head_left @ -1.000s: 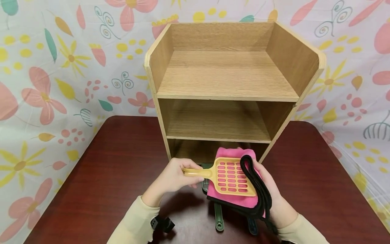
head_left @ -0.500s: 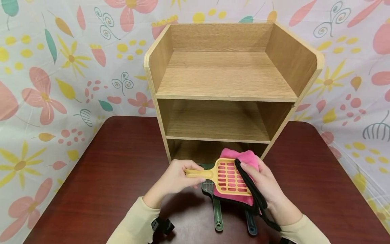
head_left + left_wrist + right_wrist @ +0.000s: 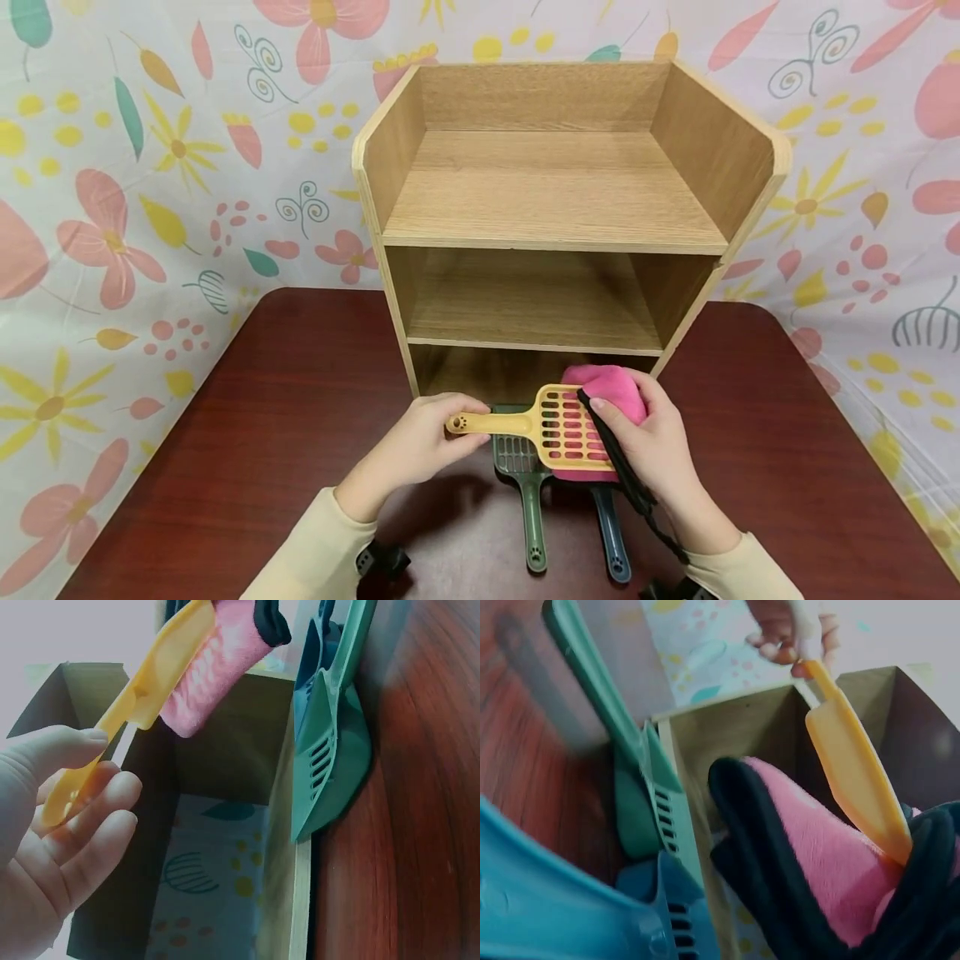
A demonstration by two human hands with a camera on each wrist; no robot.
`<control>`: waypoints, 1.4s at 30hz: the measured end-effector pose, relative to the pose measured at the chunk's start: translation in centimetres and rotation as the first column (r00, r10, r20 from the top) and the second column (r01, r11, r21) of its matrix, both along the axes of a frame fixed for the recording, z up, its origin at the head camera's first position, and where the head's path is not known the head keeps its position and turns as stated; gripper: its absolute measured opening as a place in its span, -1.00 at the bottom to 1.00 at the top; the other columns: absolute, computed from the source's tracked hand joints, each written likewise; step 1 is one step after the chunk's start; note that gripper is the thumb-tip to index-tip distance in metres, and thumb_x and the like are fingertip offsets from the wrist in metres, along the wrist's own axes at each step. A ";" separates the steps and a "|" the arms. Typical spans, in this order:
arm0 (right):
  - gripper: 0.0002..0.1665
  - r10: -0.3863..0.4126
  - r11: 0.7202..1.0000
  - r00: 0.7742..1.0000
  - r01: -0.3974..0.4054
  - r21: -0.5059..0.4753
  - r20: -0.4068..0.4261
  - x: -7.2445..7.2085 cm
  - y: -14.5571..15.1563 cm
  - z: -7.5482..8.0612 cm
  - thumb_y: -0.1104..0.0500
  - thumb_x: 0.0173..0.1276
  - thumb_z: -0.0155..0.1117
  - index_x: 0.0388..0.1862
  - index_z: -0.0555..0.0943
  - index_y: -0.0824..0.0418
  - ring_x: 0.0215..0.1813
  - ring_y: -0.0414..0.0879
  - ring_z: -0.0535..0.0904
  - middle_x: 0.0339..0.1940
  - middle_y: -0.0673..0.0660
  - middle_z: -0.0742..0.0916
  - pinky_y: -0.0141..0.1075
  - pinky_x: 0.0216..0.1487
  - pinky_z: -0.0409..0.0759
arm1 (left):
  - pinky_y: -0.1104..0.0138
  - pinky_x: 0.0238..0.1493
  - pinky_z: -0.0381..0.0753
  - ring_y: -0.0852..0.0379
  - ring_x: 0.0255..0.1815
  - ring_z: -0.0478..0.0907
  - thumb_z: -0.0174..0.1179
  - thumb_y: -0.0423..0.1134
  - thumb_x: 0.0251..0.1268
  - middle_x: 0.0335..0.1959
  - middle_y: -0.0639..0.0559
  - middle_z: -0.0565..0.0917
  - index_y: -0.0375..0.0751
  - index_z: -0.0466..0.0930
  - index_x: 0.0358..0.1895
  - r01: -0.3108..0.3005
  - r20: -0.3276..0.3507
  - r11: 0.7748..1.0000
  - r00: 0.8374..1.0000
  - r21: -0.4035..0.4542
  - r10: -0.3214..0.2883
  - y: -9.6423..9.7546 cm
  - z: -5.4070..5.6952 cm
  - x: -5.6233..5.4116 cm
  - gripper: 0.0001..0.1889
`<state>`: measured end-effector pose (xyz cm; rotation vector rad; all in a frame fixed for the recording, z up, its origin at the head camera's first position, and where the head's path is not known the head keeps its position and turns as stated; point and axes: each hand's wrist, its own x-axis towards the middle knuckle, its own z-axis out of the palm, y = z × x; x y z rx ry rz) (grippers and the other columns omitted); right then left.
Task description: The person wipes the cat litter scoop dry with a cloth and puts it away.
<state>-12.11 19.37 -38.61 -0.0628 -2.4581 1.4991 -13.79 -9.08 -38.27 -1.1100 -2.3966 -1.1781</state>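
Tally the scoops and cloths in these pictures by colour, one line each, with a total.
Yellow scoop: 1
Green scoop: 1
Blue scoop: 1
Pink cloth with black edging: 1
Total: 4

Since a second ago, the right hand (image 3: 656,442) has brought its thumb round in front and the pink cloth (image 3: 611,387) has bunched toward it, baring more of the green scoop (image 3: 530,496) and blue scoop (image 3: 612,537); the yellow scoop (image 3: 537,423) now shows its paw-marked handle end at the left hand (image 3: 420,440)
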 end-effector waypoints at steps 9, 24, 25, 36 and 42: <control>-0.38 -0.010 0.974 0.997 0.026 0.223 -0.075 0.6 0.8 0.3 0.01 0.15 0.43 0.15 0.44 0.11 -0.32 -0.25 0.48 -0.18 0.12 0.66 -0.40 -0.34 0.47 | 0.53 -0.39 0.48 0.32 -0.42 0.47 0.35 -0.30 0.10 -0.33 0.07 0.69 -0.18 0.63 -0.16 -0.025 -0.045 0.999 0.999 0.025 0.026 -1.3 0.8 0.1 -0.78; -0.52 -0.066 0.984 0.989 0.087 0.156 -0.132 1.1 3.3 1.4 0.16 0.19 0.37 0.10 0.50 0.14 -0.34 -0.39 0.47 -0.32 -0.38 0.56 -0.54 -0.37 0.46 | 0.42 -0.44 0.59 0.33 -0.43 0.58 0.34 -0.39 0.08 -0.43 0.00 0.71 -0.23 0.62 -0.12 -0.100 0.157 0.984 0.985 0.149 0.076 -4.5 3.3 0.3 -0.75; -0.52 -0.059 0.985 0.990 0.079 0.156 -0.129 1.1 3.3 1.4 0.16 0.19 0.37 0.11 0.50 0.13 -0.35 -0.39 0.48 -0.32 -0.37 0.57 -0.53 -0.38 0.47 | 0.40 -0.49 0.60 0.33 -0.46 0.59 0.33 -0.41 0.09 -0.46 -0.02 0.71 -0.25 0.61 -0.12 -0.097 0.180 0.980 0.981 0.172 0.066 -4.7 3.6 0.3 -0.75; -0.51 0.016 0.985 0.991 0.007 0.171 -0.133 0.9 3.2 1.0 0.19 0.19 0.38 0.11 0.50 0.14 -0.40 -0.36 0.51 -0.32 -0.22 0.63 -0.45 -0.45 0.51 | 0.34 -0.52 0.65 0.28 -0.48 0.65 0.28 -0.59 0.04 -0.48 -0.04 0.70 -0.40 0.57 -0.12 -0.119 0.173 0.931 0.983 0.345 0.061 -5.8 7.5 0.6 -0.72; -0.51 0.044 0.985 0.989 -0.019 0.174 -0.140 1.0 3.2 1.0 0.20 0.19 0.38 0.11 0.50 0.15 -0.40 -0.35 0.51 -0.33 -0.30 0.59 -0.45 -0.45 0.50 | 0.35 -0.50 0.66 0.26 -0.48 0.67 0.23 -0.65 0.04 -0.43 0.22 0.70 -0.52 0.55 -0.11 -0.121 0.147 0.891 0.987 0.439 0.061 -6.2 9.6 0.5 -0.72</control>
